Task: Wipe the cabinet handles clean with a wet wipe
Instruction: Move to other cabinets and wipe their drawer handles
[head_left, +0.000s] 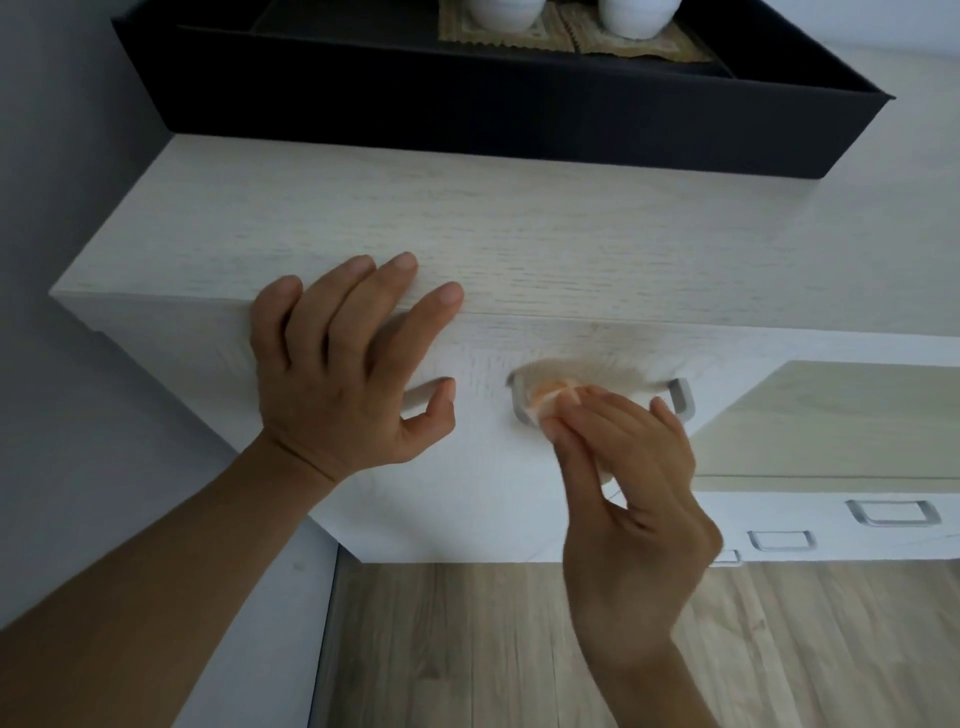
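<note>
1. Our right hand (628, 467) pinches a crumpled orange-white wet wipe (551, 397) against the brushed-metal bar handle (683, 399); blur may hide the exact contact.
2. Our left hand (337, 364), fingers spread straight, rests on the top edge of the pale wood cabinet (493, 218).
3. Beyond sits a black rectangular tray (415, 109).

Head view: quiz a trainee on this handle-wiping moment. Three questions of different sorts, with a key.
1. True or false: the left hand grips the silver metal bar handle.
2. Which hand pinches the crumpled orange-white wet wipe? A) left hand B) right hand
3. Fill in: the black rectangular tray sits on the ____ of the pale wood-grain cabinet.
Key: 1 false, it lies flat on the cabinet's top edge; 2 B; 3 top.
</note>
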